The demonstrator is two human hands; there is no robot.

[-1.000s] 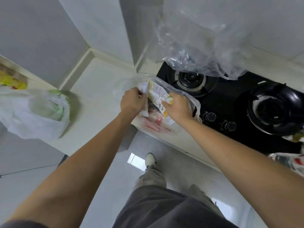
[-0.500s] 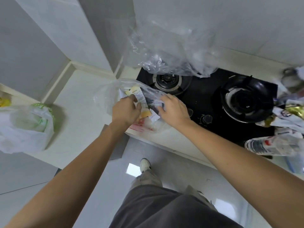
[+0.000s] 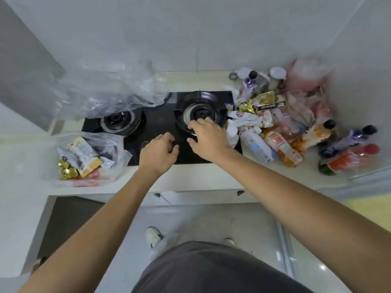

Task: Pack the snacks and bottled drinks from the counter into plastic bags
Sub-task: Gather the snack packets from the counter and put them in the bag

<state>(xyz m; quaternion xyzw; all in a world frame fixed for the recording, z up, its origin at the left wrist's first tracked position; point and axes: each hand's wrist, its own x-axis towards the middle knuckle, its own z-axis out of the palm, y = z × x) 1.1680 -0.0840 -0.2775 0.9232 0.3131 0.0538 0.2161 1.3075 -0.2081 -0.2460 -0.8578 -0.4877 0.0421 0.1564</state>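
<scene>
2 hands, both empty. The left hand (image 3: 159, 154) is over the front of the black stove (image 3: 160, 121), fingers loosely bent, holding nothing. The right hand (image 3: 206, 137) is over the stove's right burner (image 3: 200, 115), fingers spread & loose, holding nothing.

The stove is shiny & flat w/ 2 round burners; the left burner (image 3: 118, 121) is partly under a big crinkly see-thru sheet (image 3: 105, 92).

1 clear plastic bag (image 3: 93, 154) lies on the white counter (image 3: 190, 176), just left of the stove. It's thin & wrinkly, w/ its top gaping. Inside are several snack packs: a gold shiny one (image 3: 67, 170), a yellow & white one (image 3: 84, 153), plus something red at the bottom.

On the right side of the counter is a pile of snacks & bottles (image 3: 281, 123): soft packets & plastic bottles, approx 8 bottles, some lying down, some standing. Can't count the packets, too jumbled. A pink bag (image 3: 306, 75) is blurry at the back.
</scene>
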